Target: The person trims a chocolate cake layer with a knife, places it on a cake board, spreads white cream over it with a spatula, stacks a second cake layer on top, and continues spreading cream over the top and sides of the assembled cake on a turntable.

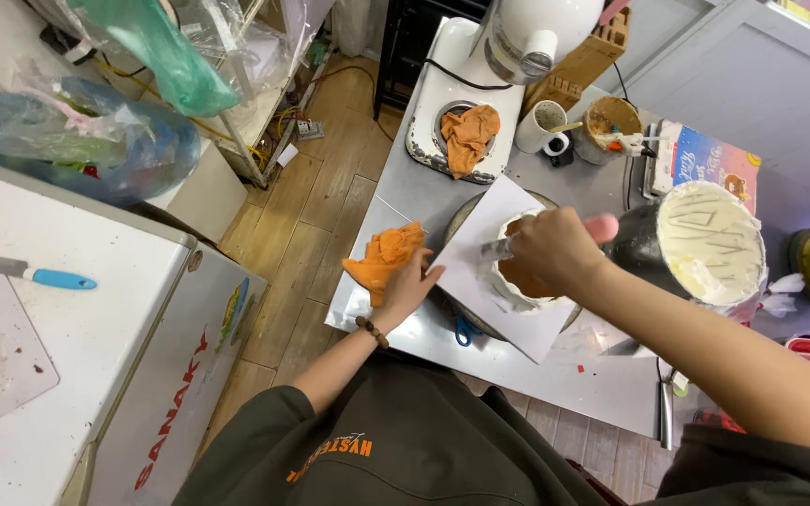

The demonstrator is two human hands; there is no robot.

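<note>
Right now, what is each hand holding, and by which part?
The right hand grips a spatula by its pink handle. The left hand rests on an orange cloth; its grip is unclear.
</note>
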